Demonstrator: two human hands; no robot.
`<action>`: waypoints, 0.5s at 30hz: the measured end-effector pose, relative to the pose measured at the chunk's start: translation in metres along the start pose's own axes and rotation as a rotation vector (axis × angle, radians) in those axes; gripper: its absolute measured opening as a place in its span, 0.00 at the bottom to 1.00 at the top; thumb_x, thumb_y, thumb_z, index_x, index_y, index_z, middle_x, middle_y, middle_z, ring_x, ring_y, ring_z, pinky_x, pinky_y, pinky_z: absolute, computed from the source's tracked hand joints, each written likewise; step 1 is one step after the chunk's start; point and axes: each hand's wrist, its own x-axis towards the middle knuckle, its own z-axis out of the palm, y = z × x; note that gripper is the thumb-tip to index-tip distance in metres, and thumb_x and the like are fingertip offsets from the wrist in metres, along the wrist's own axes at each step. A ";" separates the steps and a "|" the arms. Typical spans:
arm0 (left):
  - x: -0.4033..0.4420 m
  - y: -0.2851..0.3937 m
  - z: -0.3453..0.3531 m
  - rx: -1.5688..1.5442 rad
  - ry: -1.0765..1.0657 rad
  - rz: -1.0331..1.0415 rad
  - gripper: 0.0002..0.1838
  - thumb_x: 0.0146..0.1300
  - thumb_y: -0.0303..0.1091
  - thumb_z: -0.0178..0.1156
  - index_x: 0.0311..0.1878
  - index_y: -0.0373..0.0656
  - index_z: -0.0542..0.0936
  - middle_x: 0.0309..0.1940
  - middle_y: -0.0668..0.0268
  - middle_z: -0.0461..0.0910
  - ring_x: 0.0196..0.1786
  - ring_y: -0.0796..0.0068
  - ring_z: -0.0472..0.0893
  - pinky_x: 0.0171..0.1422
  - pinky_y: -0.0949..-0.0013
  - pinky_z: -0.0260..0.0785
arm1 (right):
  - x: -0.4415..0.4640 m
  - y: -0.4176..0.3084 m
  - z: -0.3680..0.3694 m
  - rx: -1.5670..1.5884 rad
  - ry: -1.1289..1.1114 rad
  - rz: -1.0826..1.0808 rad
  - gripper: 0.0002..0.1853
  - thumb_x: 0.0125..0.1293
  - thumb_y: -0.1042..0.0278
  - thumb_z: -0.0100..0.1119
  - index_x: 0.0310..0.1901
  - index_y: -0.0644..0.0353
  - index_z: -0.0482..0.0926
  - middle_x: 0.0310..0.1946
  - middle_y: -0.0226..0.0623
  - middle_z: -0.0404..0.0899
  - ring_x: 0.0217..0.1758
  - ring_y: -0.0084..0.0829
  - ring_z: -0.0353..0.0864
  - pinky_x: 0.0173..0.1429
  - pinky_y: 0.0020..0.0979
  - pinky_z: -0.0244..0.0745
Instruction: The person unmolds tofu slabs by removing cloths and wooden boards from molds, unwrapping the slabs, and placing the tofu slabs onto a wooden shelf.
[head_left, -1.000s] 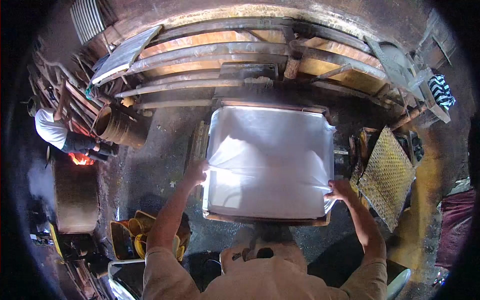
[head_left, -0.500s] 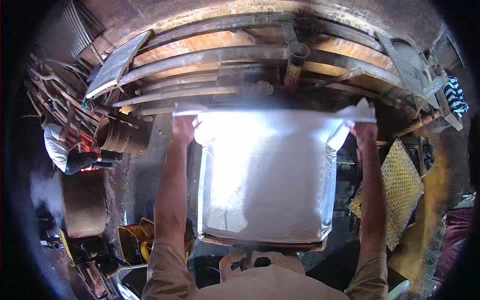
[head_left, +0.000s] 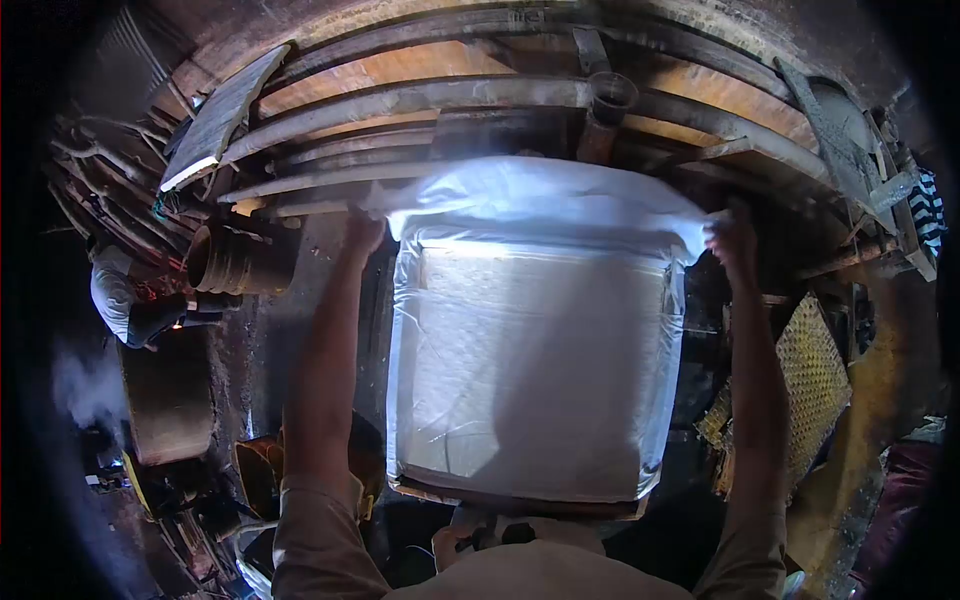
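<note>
A white cloth point(head_left: 550, 190) lines a shallow rectangular box and billows up along its far side. My left hand point(head_left: 364, 232) is closed on the cloth's far left corner, and my right hand point(head_left: 735, 243) grips the far right corner. Between my arms lies a flat, pale white layer point(head_left: 500, 350) inside the cloth-lined box, its surface slightly lumpy on the left and under a shadow on the right. The box's wooden near edge point(head_left: 530, 508) shows close to my body.
Long wooden beams point(head_left: 400, 97) and an upright post with a round cup-like top point(head_left: 612, 92) stand beyond the box. Left are a rusty drum point(head_left: 240, 262), piled branches point(head_left: 110, 190) and a crouching person point(head_left: 112, 290) near embers and smoke. A woven panel point(head_left: 812, 360) leans at right.
The cloth's far part, stretched straight between my hands before, now bulges loosely away from me, and more of the white layer shows. Both hands have shifted slightly farther away, still gripping the corners.
</note>
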 end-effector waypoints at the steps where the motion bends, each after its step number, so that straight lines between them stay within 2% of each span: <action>1: -0.021 -0.008 0.012 0.390 0.144 0.074 0.26 0.54 0.27 0.51 0.60 0.50 0.66 0.53 0.50 0.72 0.52 0.55 0.76 0.55 0.56 0.69 | -0.010 -0.002 0.006 -0.187 -0.041 -0.055 0.18 0.64 0.64 0.46 0.54 0.57 0.70 0.36 0.33 0.77 0.24 0.33 0.79 0.28 0.34 0.75; 2: -0.042 -0.005 0.015 0.425 0.119 0.158 0.26 0.53 0.27 0.52 0.59 0.48 0.67 0.54 0.50 0.71 0.54 0.53 0.74 0.57 0.57 0.68 | -0.019 -0.004 0.013 -0.372 -0.072 -0.117 0.17 0.62 0.64 0.49 0.52 0.56 0.71 0.33 0.33 0.76 0.24 0.31 0.78 0.28 0.32 0.75; 3: -0.062 -0.004 0.018 0.458 0.094 0.240 0.26 0.52 0.26 0.53 0.58 0.46 0.67 0.56 0.51 0.70 0.56 0.50 0.73 0.59 0.58 0.67 | -0.040 -0.004 0.019 -0.215 -0.137 -0.131 0.18 0.60 0.63 0.52 0.52 0.55 0.72 0.38 0.35 0.75 0.32 0.31 0.78 0.35 0.33 0.74; 5: -0.089 -0.016 0.027 0.595 -0.073 0.452 0.26 0.54 0.30 0.55 0.59 0.43 0.69 0.64 0.56 0.63 0.66 0.52 0.63 0.63 0.52 0.63 | -0.073 0.004 0.029 0.135 -0.217 -0.133 0.21 0.57 0.62 0.57 0.53 0.54 0.72 0.46 0.38 0.74 0.46 0.32 0.76 0.47 0.36 0.73; 6: -0.107 -0.013 0.028 0.595 -0.075 0.455 0.26 0.54 0.30 0.55 0.59 0.43 0.69 0.64 0.56 0.63 0.66 0.52 0.63 0.63 0.52 0.63 | -0.087 0.013 0.034 0.328 -0.231 -0.129 0.22 0.55 0.61 0.58 0.53 0.53 0.72 0.51 0.40 0.73 0.52 0.33 0.74 0.52 0.38 0.72; 8: -0.149 -0.002 0.026 0.911 -0.192 0.642 0.33 0.55 0.37 0.58 0.66 0.49 0.62 0.70 0.57 0.52 0.71 0.52 0.53 0.64 0.45 0.60 | -0.135 -0.064 0.005 -0.659 -0.306 -0.628 0.19 0.52 0.67 0.60 0.49 0.55 0.77 0.56 0.41 0.70 0.61 0.43 0.67 0.57 0.46 0.67; 9: -0.160 -0.011 0.027 0.911 -0.191 0.642 0.33 0.55 0.37 0.58 0.66 0.49 0.62 0.70 0.57 0.52 0.71 0.52 0.53 0.64 0.45 0.60 | -0.148 -0.063 0.003 -0.658 -0.305 -0.629 0.19 0.52 0.67 0.60 0.49 0.55 0.77 0.56 0.41 0.70 0.61 0.43 0.67 0.57 0.46 0.67; 11: -0.174 -0.027 0.031 0.922 -0.129 0.586 0.33 0.55 0.38 0.58 0.66 0.46 0.62 0.71 0.63 0.48 0.72 0.52 0.49 0.64 0.42 0.57 | -0.170 -0.061 0.000 -0.775 -0.399 -0.580 0.19 0.51 0.68 0.61 0.48 0.59 0.77 0.63 0.38 0.62 0.69 0.44 0.56 0.64 0.48 0.61; 12: -0.183 -0.024 0.026 0.996 -0.127 0.670 0.31 0.56 0.39 0.58 0.63 0.43 0.64 0.71 0.60 0.47 0.73 0.52 0.47 0.66 0.43 0.55 | -0.178 -0.061 -0.004 -0.783 -0.351 -0.625 0.17 0.52 0.67 0.62 0.45 0.61 0.76 0.62 0.41 0.63 0.68 0.46 0.56 0.66 0.47 0.59; 13: -0.185 -0.029 0.024 0.997 -0.120 0.670 0.31 0.56 0.39 0.58 0.63 0.43 0.64 0.71 0.60 0.47 0.73 0.52 0.47 0.66 0.43 0.55 | -0.184 -0.057 -0.006 -0.782 -0.345 -0.629 0.17 0.52 0.67 0.62 0.45 0.61 0.76 0.62 0.41 0.63 0.68 0.46 0.56 0.66 0.47 0.59; 15: -0.189 -0.041 0.020 0.970 -0.182 0.673 0.26 0.56 0.38 0.58 0.57 0.42 0.67 0.71 0.57 0.46 0.73 0.53 0.46 0.66 0.42 0.55 | -0.196 -0.041 -0.004 -0.604 -0.311 -0.553 0.14 0.52 0.70 0.62 0.42 0.60 0.75 0.55 0.41 0.70 0.64 0.44 0.64 0.62 0.46 0.62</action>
